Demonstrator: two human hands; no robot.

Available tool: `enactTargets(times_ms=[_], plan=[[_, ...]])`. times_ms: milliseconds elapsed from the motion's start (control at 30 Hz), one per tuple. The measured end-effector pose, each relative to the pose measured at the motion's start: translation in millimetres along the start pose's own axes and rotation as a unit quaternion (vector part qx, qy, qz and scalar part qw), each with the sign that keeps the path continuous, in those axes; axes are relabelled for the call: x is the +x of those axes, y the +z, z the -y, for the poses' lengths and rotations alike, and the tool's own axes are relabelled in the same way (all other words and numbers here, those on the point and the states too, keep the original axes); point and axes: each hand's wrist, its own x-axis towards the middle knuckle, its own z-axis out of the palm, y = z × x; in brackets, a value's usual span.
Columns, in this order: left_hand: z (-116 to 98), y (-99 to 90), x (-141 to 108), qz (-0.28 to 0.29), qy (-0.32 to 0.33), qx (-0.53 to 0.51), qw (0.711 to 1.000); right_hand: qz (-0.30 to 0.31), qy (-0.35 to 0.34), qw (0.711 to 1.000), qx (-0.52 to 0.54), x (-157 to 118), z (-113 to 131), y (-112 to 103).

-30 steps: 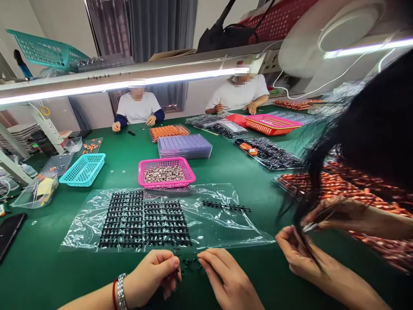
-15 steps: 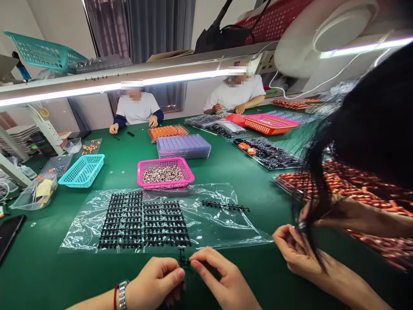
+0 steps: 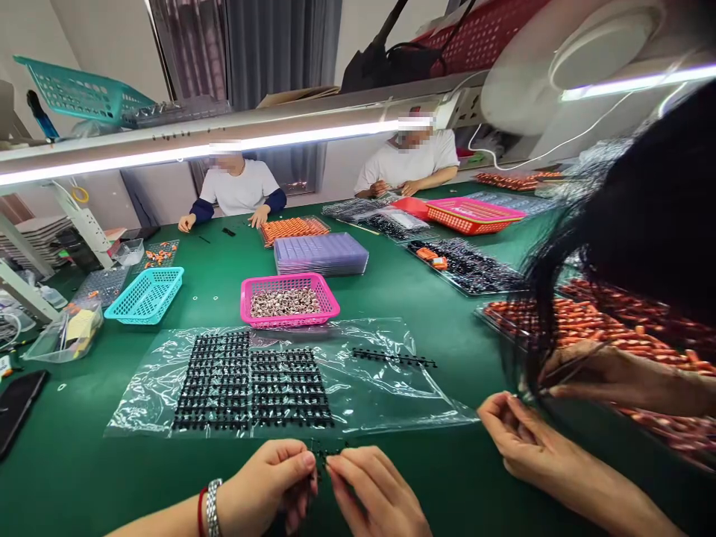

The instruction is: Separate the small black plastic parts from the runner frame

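Note:
My left hand (image 3: 274, 481), with a silver bracelet and red cord at the wrist, is closed in a pinch on a small black knobbed plastic strip (image 3: 324, 450). My right hand (image 3: 374, 488) has its thumb and fingertips pressed together at the same strip, from the right. Fingers cover much of the strip. Just beyond both hands a clear plastic sheet (image 3: 385, 406) lies on the green table. On it several black knobbed strips (image 3: 212, 380) form two blocks of rows, and a separate strip (image 3: 394, 358) lies to the right.
Behind the sheet stands a pink basket (image 3: 246, 302) of small metallic rings, with a teal basket (image 3: 148, 294) to its left. Stacked clear trays (image 3: 321, 253) sit farther back. A co-worker's hand (image 3: 523, 432) is close on my right, and two people sit opposite. A phone (image 3: 19, 410) lies left.
My right hand has moved down and its fingers have curled in closer. The strip has tipped from upright to nearer level. Across the table, the left co-worker's hands have shifted left.

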Motion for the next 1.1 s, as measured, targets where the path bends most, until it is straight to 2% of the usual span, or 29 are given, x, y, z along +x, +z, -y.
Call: enactTargets(times_ms=[67, 133, 200, 400, 600, 767, 867, 933, 1000, 1100], plan=[[-4.0, 0.6, -1.0, -0.006, 0.001, -0.015, 1.000, 0.022, 0.049, 0.998, -0.013, 0.1, -6.4, -2.0], [-6.2, 0.9, -1.0, -0.008, -0.001, -0.002, 1.000, 0.077, 0.097, 0.992, -0.018, 0.3, -12.4, -4.7], [-5.6, 0.7, 0.1, -0.014, 0.000, 0.022, 1.000, 0.113, 0.102, 0.988, -0.035, -0.9, -16.9, -6.0], [1.7, -2.5, 3.1, -0.025, 0.011, 0.114, 0.993, 0.117, 0.095, 0.987, -0.055, -6.5, -21.2, -3.6], [-1.9, 1.2, 0.0, -0.022, 0.020, 0.187, 0.982, 0.145, 0.188, 0.971, 0.037, 0.9, -16.4, -8.9], [-3.4, 3.7, -3.9, -0.020, 0.031, 0.228, 0.973, 0.168, 0.295, 0.928, 0.153, 15.4, -8.0, -14.7], [-2.3, 3.5, -5.4, -0.015, 0.037, 0.232, 0.972, 0.190, 0.325, 0.903, 0.207, 22.3, -1.9, -15.3], [-1.4, 3.4, -5.1, -0.015, 0.038, 0.228, 0.973, 0.195, 0.324, 0.901, 0.213, 22.7, 1.8, -12.4], [-0.5, 3.3, -3.6, -0.012, 0.034, 0.199, 0.979, 0.163, 0.280, 0.927, 0.187, 18.9, 4.2, -6.6], [0.4, 2.9, -0.6, 0.005, 0.012, 0.091, 0.996, 0.054, 0.103, 0.990, 0.076, 9.4, 4.6, 2.6]])
